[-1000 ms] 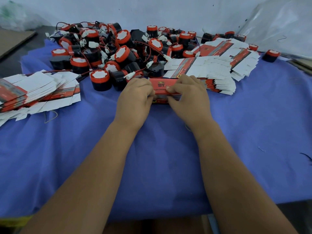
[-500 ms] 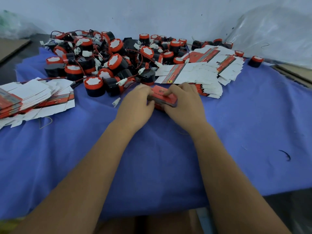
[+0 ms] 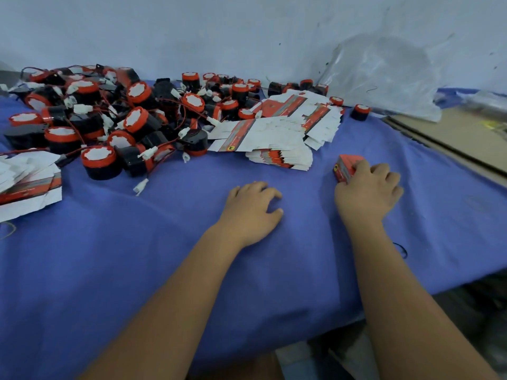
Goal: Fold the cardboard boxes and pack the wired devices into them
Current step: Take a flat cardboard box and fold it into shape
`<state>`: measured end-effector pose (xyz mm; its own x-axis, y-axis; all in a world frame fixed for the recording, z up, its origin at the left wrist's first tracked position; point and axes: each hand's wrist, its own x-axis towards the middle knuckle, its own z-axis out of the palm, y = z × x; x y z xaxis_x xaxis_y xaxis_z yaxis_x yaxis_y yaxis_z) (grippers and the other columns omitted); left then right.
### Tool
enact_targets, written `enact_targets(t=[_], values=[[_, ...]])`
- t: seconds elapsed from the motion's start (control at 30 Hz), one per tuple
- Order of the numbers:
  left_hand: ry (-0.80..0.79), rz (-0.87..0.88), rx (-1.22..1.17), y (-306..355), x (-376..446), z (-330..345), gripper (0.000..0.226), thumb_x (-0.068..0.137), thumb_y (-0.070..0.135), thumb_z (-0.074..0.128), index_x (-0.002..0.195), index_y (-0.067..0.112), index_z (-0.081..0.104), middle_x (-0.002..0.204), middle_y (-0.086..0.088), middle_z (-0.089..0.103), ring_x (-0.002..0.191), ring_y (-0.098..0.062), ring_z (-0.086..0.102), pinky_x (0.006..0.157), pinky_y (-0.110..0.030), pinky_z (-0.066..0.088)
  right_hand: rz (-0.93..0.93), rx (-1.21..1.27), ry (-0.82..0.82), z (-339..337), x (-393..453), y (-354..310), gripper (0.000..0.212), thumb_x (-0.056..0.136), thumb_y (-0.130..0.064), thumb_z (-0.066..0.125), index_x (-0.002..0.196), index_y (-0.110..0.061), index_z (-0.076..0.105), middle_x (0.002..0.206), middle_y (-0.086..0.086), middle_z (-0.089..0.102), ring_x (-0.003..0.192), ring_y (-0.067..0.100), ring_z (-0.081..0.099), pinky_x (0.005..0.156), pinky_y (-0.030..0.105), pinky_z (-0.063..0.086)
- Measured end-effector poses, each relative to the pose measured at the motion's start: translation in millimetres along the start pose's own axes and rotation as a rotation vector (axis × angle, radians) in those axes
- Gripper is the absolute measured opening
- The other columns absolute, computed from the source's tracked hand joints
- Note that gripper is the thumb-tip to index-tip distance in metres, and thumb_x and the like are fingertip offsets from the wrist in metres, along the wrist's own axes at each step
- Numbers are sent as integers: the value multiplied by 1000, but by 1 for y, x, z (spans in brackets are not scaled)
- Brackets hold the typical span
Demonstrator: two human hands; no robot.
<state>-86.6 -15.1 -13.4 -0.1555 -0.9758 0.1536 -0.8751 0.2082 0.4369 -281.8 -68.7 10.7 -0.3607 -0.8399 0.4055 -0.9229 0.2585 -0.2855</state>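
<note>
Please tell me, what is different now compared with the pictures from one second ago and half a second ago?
The folded red box left the middle of the cloth: the right hand alone carried it to the right. The left hand let go and now rests on the blue cloth. The pile of devices and the flat box stacks stayed.

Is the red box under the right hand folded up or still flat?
Folded up: the red box stands as a closed block on the blue cloth, gripped by the right hand.
</note>
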Motion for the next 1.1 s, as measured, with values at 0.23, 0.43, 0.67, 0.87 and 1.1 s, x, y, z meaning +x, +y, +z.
enact_targets(t=[0.23,0.43,0.67,0.87,1.1], values=[[220,-131,-238,-40,-16,-42,23,97,18,53,114,22,69,125,4,62,124,-16,49,103,-35,42,-262,230,32,5,-32,-95,60,84,-26,59,141,-18,41,152,13,26,140,34,20,109,48,15],[197,-263,-232,-90,-36,-64,23,99,17,53,117,21,67,130,0,57,124,-18,50,101,-28,38,-597,164,-116,35,-52,-160,67,90,-20,51,151,-19,24,159,12,15,145,31,13,113,46,11],[69,-314,-22,-91,-29,-69,27,100,32,48,121,28,64,130,0,50,119,-28,48,97,-33,40,-568,63,8,45,-39,-160,30,87,-6,51,112,-16,66,113,4,59,115,29,43,107,43,18],[371,-427,-755,-69,-26,-57,59,103,55,29,95,17,73,101,4,69,95,-12,61,89,-30,45,-784,654,450,17,-75,-169,7,80,-11,64,76,-6,66,74,10,61,70,32,56,70,36,34],[780,-380,-999,-103,-29,-68,25,103,11,43,101,22,65,93,7,70,87,-9,65,78,-28,55,-1068,463,-152,21,-113,-174,61,71,-15,65,131,-21,57,137,5,49,126,28,40,103,37,24]])
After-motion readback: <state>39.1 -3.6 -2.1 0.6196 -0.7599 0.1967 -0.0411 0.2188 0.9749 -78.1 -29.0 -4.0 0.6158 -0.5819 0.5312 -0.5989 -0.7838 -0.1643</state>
